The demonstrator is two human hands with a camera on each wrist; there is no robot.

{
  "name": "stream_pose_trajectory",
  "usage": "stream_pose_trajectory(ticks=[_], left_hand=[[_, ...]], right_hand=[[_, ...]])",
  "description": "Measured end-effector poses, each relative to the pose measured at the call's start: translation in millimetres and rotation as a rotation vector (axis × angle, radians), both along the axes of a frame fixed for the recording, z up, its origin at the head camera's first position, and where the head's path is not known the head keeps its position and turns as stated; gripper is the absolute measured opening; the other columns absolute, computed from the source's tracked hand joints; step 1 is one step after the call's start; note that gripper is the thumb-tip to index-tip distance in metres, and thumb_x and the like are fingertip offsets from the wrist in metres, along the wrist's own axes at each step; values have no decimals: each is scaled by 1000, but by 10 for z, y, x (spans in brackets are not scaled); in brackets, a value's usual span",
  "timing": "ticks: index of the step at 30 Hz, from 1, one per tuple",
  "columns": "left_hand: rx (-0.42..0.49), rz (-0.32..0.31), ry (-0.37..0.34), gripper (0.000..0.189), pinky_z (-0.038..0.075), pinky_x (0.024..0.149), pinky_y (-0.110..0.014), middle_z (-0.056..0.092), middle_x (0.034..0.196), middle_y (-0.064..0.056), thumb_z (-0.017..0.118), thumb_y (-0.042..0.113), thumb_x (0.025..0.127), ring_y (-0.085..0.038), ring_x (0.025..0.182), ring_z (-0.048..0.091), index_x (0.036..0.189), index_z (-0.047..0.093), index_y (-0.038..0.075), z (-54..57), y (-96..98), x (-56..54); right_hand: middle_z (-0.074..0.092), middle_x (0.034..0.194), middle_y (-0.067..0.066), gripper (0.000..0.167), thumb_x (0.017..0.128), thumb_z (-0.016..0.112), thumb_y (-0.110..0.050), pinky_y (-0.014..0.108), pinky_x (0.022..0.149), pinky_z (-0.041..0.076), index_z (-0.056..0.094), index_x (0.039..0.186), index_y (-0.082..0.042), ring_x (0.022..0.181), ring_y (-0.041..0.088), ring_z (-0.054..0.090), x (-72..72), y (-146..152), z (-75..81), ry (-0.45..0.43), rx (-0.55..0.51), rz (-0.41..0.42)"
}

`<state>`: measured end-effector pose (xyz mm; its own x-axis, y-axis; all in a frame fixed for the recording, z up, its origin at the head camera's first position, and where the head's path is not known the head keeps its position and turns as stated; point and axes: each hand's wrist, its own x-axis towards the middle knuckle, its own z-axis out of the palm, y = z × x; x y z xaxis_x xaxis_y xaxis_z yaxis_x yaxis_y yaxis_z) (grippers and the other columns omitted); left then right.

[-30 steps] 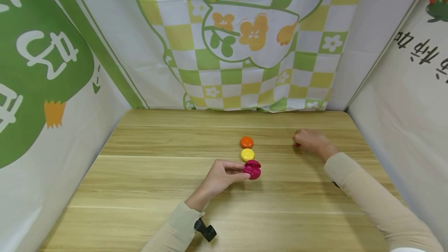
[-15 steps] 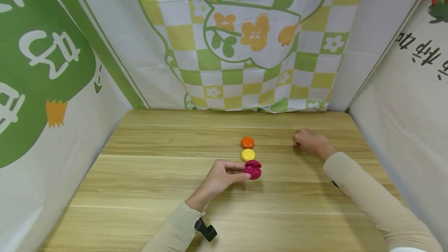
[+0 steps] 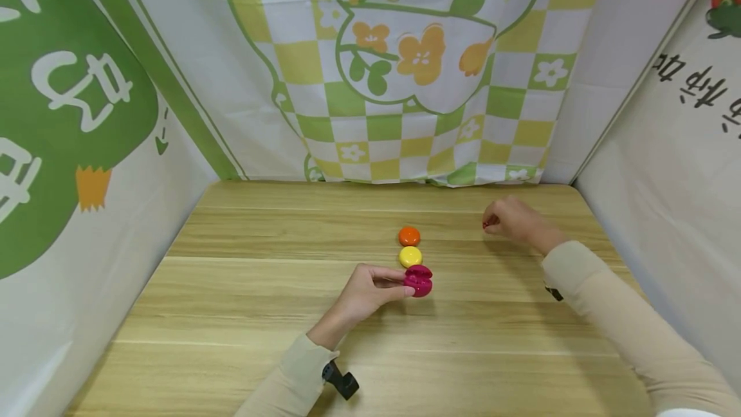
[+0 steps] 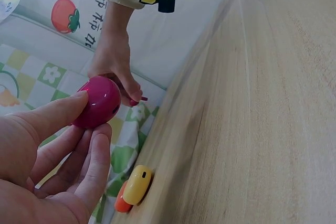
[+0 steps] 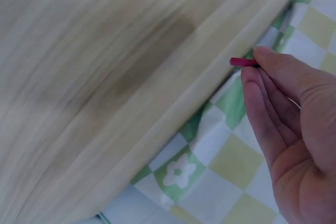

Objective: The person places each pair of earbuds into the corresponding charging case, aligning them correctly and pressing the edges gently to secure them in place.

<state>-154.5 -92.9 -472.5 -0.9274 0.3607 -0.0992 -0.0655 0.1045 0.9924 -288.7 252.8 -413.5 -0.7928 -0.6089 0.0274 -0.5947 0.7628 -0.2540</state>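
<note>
A magenta earbud case (image 3: 419,286), its lid raised, is pinched between the thumb and fingers of my left hand (image 3: 356,295) above the table. Seen in the left wrist view, the case (image 4: 102,102) shows its rounded outside, with the inside turned away. My right hand (image 3: 517,222), off to the right and farther back, pinches a small magenta earbud (image 5: 242,62) between thumb and index finger. Its stem sticks out; the rest is covered by the fingertips. Just beyond the magenta case, a yellow case (image 3: 410,257) and an orange case (image 3: 409,235) lie closed on the table.
The wooden table (image 3: 249,314) is enclosed by printed cloth at the back and both sides. A checked cloth (image 3: 399,127) hangs against its far edge. A black strap with a camera mount (image 3: 340,379) is on the left wrist.
My right hand has lifted slightly and turned, so the earbud in its fingertips shows more. The left hand and its magenta case stay in place.
</note>
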Motion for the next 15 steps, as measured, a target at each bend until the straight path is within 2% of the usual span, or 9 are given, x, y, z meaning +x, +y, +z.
stream_pose_trajectory(ticks=[2,8,15], left_hand=[[-2,-1,0,32,64,85,-24,80,117,-17,86,15,89,-13,94,78,117,80,1,-3,2,-2],[-6,-1,-1,32,64,85,-25,80,117,-17,86,15,89,-13,94,78,117,80,1,-1,3,-3],[-11,1,5,32,64,85,-24,80,117,-17,86,15,90,-13,93,77,117,80,1,-10,4,-6]], right_hand=[[80,90,12,3,90,82,-3,38,72,65,81,91,-1,80,23,77,-3,-5,29,-31,-40,-31],[82,90,9,9,93,81,-10,39,73,66,83,97,-2,81,19,78,50,-55,160,-133,-130,-123],[83,85,3,9,93,82,-15,31,69,61,85,95,-7,76,11,76,110,-149,303,-176,-168,-178]])
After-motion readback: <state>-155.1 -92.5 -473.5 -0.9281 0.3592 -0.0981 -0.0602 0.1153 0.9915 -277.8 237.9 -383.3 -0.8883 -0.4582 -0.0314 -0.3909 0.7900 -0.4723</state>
